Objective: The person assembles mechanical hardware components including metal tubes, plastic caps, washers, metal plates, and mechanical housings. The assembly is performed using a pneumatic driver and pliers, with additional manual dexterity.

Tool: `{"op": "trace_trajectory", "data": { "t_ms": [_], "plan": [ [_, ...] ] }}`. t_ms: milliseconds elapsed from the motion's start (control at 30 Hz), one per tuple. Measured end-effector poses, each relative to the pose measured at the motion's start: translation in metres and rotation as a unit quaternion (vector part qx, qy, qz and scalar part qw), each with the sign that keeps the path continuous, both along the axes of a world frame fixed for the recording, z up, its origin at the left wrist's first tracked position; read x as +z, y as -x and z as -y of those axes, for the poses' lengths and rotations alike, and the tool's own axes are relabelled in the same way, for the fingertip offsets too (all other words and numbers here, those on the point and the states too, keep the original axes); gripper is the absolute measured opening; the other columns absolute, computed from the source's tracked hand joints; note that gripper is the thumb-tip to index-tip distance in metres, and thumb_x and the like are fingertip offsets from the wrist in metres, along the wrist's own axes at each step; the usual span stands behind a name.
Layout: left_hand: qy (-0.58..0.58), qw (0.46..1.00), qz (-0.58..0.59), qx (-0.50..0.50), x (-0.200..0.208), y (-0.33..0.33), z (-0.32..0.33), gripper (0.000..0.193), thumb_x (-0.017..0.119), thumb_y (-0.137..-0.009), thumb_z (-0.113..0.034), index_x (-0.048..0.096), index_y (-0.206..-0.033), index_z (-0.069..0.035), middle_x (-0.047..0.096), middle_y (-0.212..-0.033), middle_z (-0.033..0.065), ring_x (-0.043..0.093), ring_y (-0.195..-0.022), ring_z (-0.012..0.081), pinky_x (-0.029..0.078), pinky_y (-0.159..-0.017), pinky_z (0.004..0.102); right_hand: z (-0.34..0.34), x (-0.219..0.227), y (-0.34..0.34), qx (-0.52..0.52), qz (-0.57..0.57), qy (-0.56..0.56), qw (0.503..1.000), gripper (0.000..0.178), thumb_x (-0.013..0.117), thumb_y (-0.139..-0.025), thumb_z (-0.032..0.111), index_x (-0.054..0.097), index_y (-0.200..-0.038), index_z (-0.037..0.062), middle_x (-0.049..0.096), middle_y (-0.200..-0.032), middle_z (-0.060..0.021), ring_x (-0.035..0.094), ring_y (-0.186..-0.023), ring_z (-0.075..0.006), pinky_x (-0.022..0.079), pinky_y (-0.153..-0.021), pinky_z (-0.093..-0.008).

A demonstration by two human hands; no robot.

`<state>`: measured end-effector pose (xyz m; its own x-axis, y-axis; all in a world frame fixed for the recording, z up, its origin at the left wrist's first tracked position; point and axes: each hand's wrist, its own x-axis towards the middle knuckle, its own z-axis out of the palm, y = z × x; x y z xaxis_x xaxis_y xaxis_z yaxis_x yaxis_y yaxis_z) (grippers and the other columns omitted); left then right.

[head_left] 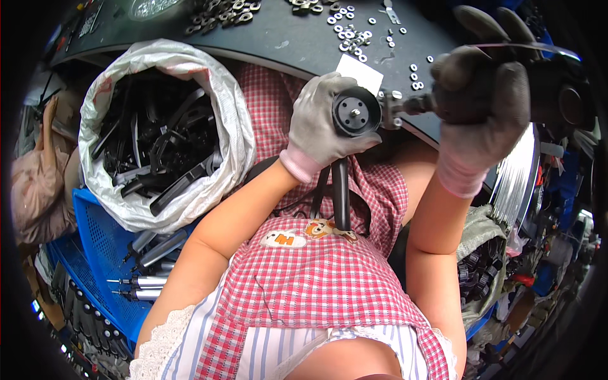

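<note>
My left hand (311,120), in a grey glove, is closed round a black round cup-shaped part (356,113). The cup's open face is turned up, showing a ring of holes and a small metal stud in the middle. Below it a black tube (341,196) lies over my lap; whether it joins the cup I cannot tell. My right hand (484,107), also gloved, grips a dark power driver (557,95). The driver's shaft points left at a small metal fitting (392,109) beside the cup. The grip is partly hidden by my fingers.
Washers (351,41) and metal clips (221,14) lie on the dark table (278,44), near white paper (361,71). To the left stand a white sack (234,126) of black parts and a blue crate (95,253) with silver cylinders. Another person (41,183) sits far left.
</note>
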<state>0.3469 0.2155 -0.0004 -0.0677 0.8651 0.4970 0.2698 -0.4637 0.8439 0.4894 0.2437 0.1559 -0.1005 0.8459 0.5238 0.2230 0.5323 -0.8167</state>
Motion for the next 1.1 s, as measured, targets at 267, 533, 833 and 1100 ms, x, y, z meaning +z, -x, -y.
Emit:
{"op": "trace_trajectory", "data": {
  "t_ms": [267,533,833,1100],
  "plan": [
    [-0.014,0.923,0.342,-0.177,-0.019,-0.022,0.008,0.09,0.078,-0.073,-0.046,0.03,-0.14,-0.007,0.052,-0.118,0.0112,0.059,-0.098,0.0185,0.051,-0.084,0.031,-0.056,-0.087,-0.14,-0.418,0.346,0.136,0.829,0.049,0.068,-0.082,0.046,0.054,-0.108,0.0067,0.064,-0.09,-0.0129,0.066,-0.085,-0.0291,0.051,-0.074,-0.039],
    [0.238,0.957,0.158,0.056,-0.116,0.011,0.017,0.029,0.038,-0.092,-0.009,0.05,-0.116,0.003,0.057,-0.111,0.0161,0.056,-0.102,0.0238,0.042,-0.092,0.0358,-0.058,-0.093,-0.147,-0.498,0.566,0.138,0.642,0.04,0.065,-0.084,0.039,0.06,-0.107,0.0066,0.062,-0.106,-0.0142,0.061,-0.099,-0.0324,0.05,-0.084,-0.0413],
    [0.276,0.948,-0.154,-0.032,-0.094,0.028,0.004,0.032,0.044,-0.084,0.002,0.048,-0.116,0.003,0.058,-0.109,0.0292,0.055,-0.102,0.0489,0.046,-0.089,0.0462,0.119,-0.145,0.007,0.028,-0.123,0.35,0.928,0.068,0.055,-0.08,0.009,0.028,-0.143,0.0002,0.03,-0.142,-0.0177,0.047,-0.123,-0.0281,0.045,-0.099,-0.0371],
    [0.361,0.777,-0.512,-0.058,-0.03,0.022,0.026,0.045,0.056,-0.083,-0.005,0.047,-0.126,-0.001,0.063,-0.106,0.0242,0.064,-0.098,0.0389,0.053,-0.083,0.0418,0.098,-0.189,-0.005,0.113,0.277,0.276,0.914,0.052,0.053,-0.089,0.016,0.04,-0.136,0.0007,0.061,-0.109,-0.0163,0.06,-0.106,-0.0241,0.046,-0.093,-0.0352]
  ]
}}
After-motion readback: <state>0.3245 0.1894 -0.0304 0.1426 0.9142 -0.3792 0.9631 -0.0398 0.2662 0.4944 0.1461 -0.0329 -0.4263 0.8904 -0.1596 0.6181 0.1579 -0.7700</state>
